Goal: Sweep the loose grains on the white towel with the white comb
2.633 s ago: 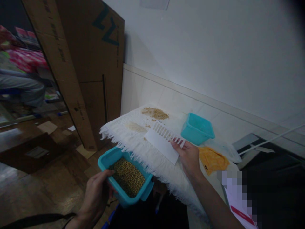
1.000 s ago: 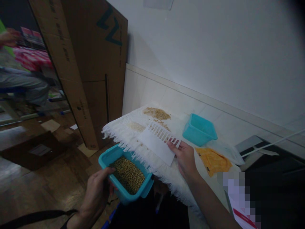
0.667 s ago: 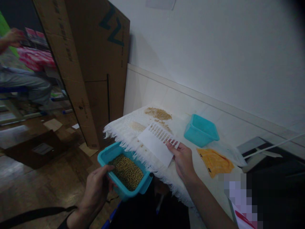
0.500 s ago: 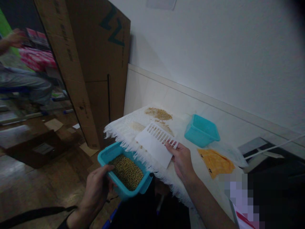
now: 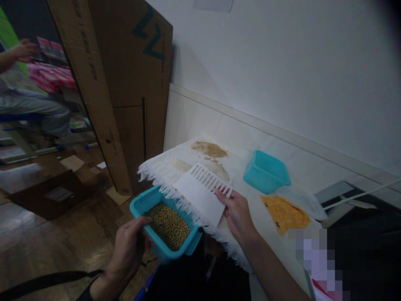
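White fringed tablecloth (image 5: pixel 160 170) | carton (image 5: pixel 128 79) beside wall (image 5: pixel 266 62) | left hand (image 5: pixel 128 242) grips bean tub (image 5: pixel 169 256) | right hand (image 5: pixel 239 215) grips slotted sheet (image 5: pixel 199 194)

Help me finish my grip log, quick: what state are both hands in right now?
Left hand: closed, holding the teal bin of beans by its rim.
Right hand: closed, holding the white slotted sheet by its slotted end.
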{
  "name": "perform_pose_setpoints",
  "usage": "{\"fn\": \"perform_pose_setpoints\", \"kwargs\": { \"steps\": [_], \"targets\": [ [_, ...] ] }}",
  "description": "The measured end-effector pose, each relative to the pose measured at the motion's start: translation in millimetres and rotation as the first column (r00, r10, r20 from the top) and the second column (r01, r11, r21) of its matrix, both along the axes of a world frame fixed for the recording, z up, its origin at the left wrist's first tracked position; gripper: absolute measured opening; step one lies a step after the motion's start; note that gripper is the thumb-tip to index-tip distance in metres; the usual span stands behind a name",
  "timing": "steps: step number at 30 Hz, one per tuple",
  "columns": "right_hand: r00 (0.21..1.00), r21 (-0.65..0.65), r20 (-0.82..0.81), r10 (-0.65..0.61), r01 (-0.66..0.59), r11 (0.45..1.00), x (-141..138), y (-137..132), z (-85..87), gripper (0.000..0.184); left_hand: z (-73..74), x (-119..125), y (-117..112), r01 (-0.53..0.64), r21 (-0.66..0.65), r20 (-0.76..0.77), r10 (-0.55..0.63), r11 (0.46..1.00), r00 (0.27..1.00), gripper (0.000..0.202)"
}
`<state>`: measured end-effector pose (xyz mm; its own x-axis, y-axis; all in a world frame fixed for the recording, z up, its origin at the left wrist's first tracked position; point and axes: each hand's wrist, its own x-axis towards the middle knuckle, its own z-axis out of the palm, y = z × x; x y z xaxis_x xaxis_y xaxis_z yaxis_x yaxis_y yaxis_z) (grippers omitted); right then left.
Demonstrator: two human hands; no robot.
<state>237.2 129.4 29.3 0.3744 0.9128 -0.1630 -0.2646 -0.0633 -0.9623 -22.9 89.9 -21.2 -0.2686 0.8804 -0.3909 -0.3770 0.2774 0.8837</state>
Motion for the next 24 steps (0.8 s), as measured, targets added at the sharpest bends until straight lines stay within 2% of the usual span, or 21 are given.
{"fn": "perform_pose_setpoints", "kwargs": {
  "steps": [5, 7, 11, 13, 16, 20, 24],
  "targets": [
    [0.993, -0.004, 0.019, 0.118, -0.118, 0.993, 2.0, -8.3, -1.4, 0.056, -0.3, 0.5, -0.2, 0.006, 0.019, -0.013, -0.006, 1.000, 1.000, 0.037],
    [0.996, 0.015, 0.054, 0.072, -0.073, 0.997, 7.4, -7.8, 0.6, 0.056, 0.8, 1.0, -0.1, 0.001, 0.011, -0.016, -0.001, 1.000, 1.000, 0.037],
    [0.979, 0.141, 0.146, -0.143, 0.122, 0.982, 23.2, 1.1, 7.5, 0.058, 2.4, 1.5, -0.2, -0.002, 0.003, -0.005, 0.002, 1.000, 1.000, 0.037],
    [0.963, 0.195, 0.191, -0.188, 0.150, 0.969, 30.0, 6.1, 8.6, 0.059, 2.3, 1.3, -0.5, -0.002, 0.007, 0.001, 0.002, 1.000, 1.000, 0.037],
    [0.958, 0.212, 0.227, -0.176, 0.128, 0.969, 34.8, 10.0, 5.2, 0.060, 1.7, 0.8, -0.9, 0.002, 0.010, -0.002, -0.002, 1.000, 1.000, 0.040],
    [0.961, 0.166, 0.232, -0.148, 0.111, 0.980, 34.4, 9.8, -2.1, 0.062, 2.4, 0.9, -1.0, 0.009, 0.003, -0.005, -0.009, 1.000, 1.000, 0.038],
    [0.967, 0.153, 0.223, -0.127, 0.094, 0.984, 32.7, 8.1, -2.0, 0.060, 5.3, 1.9, -1.1, 0.002, -0.003, -0.003, -0.002, 1.000, 1.000, 0.037]
  ]
}}
